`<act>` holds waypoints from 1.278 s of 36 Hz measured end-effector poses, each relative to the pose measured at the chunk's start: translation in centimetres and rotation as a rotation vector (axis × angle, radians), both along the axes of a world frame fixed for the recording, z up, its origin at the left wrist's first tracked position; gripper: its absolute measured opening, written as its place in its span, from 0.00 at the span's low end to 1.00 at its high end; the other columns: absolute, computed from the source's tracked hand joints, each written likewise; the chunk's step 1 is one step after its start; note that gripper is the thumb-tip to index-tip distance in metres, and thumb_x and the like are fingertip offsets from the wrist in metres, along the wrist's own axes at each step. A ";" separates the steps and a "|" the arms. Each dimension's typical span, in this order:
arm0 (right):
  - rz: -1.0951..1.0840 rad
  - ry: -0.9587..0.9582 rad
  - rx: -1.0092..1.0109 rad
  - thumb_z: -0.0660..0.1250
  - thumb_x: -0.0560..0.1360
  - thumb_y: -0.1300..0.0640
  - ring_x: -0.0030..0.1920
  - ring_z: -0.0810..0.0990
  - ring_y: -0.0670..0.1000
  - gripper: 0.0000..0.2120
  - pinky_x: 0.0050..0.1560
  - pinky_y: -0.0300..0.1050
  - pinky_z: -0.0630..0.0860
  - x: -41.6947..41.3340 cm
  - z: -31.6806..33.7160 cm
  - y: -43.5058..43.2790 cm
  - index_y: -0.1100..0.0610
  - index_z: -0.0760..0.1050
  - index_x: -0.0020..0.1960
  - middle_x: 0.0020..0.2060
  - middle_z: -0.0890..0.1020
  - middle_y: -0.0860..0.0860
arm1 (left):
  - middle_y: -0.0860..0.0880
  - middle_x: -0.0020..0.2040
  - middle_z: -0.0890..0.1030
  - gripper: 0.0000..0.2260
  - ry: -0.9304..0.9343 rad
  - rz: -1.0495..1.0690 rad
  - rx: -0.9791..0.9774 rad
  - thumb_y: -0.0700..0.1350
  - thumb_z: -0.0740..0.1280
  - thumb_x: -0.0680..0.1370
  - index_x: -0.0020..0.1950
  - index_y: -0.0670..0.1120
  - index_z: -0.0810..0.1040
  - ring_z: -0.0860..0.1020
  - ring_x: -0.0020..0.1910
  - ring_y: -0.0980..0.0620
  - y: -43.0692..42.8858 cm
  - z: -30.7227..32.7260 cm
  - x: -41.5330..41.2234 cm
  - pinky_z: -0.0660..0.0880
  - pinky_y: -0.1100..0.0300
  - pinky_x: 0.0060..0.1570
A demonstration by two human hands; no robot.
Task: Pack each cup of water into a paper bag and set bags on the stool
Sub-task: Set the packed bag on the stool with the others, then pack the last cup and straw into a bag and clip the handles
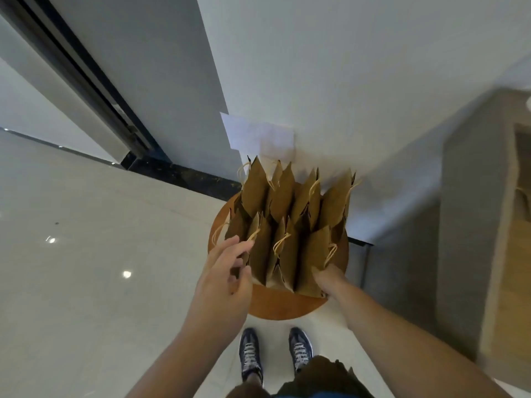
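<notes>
While our left hand [227, 271] hovers with loose, spread fingers at the near-left bag [261, 254], holding nothing, our right hand [327, 278] rests at the foot of the near-right bag [313, 259]. Its fingers are hidden by the paper, so we cannot tell whether it grips. Several paper bags [283, 193] stand upright in two rows on the round stool [275, 307] by the wall [344, 96]. Their contents are hidden. We judge the task nearly done, with perhaps only straightening left.
</notes>
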State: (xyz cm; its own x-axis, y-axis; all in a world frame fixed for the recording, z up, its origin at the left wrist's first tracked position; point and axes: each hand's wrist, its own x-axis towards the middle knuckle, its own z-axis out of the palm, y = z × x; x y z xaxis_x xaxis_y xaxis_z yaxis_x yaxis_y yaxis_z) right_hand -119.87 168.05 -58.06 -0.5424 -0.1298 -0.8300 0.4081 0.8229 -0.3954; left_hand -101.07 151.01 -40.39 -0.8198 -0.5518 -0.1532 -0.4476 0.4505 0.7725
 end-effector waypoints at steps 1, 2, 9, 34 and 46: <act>-0.010 -0.009 -0.035 0.66 0.85 0.46 0.70 0.77 0.63 0.26 0.68 0.56 0.77 0.4 0.0 0.2 0.55 0.68 0.79 0.71 0.77 0.59 | 0.72 0.71 0.66 0.21 -0.008 -0.026 0.013 0.45 0.66 0.84 0.68 0.71 0.71 0.72 0.66 0.69 -0.4 -0.3 -0.2 0.74 0.78 0.52; -0.017 -0.015 -0.058 0.70 0.83 0.45 0.72 0.76 0.63 0.30 0.71 0.59 0.76 0.8 0.1 0.5 0.53 0.65 0.81 0.73 0.76 0.58 | 0.72 0.71 0.66 0.21 -0.009 -0.053 0.019 0.45 0.66 0.84 0.68 0.71 0.70 0.72 0.66 0.68 -0.9 -0.6 -0.4 0.73 0.80 0.52; -0.035 0.058 0.026 0.77 0.77 0.46 0.69 0.79 0.59 0.40 0.70 0.56 0.77 3.0 0.8 2.5 0.52 0.62 0.82 0.72 0.77 0.55 | 0.71 0.72 0.66 0.20 -0.039 -0.225 0.040 0.50 0.66 0.84 0.71 0.69 0.70 0.74 0.66 0.65 -3.4 -1.8 -2.4 0.79 0.62 0.64; -0.557 0.678 0.217 0.64 0.84 0.45 0.54 0.82 0.51 0.12 0.55 0.48 0.75 3.2 26.5 27.5 0.48 0.83 0.60 0.53 0.85 0.47 | 0.69 0.82 0.49 0.29 0.110 -0.960 -0.095 0.60 0.64 0.83 0.80 0.70 0.53 0.54 0.82 0.62 13.7 2.9 -13.7 0.62 0.60 0.78; -0.522 0.475 0.118 0.66 0.80 0.42 0.70 0.77 0.64 0.34 0.70 0.55 0.75 -7.8 15.7 37.3 0.54 0.64 0.81 0.72 0.76 0.62 | 0.75 0.76 0.57 0.14 0.188 -0.975 -0.116 0.60 0.61 0.83 0.69 0.70 0.70 0.61 0.76 0.71 31.0 3.5 -20.0 0.63 0.68 0.70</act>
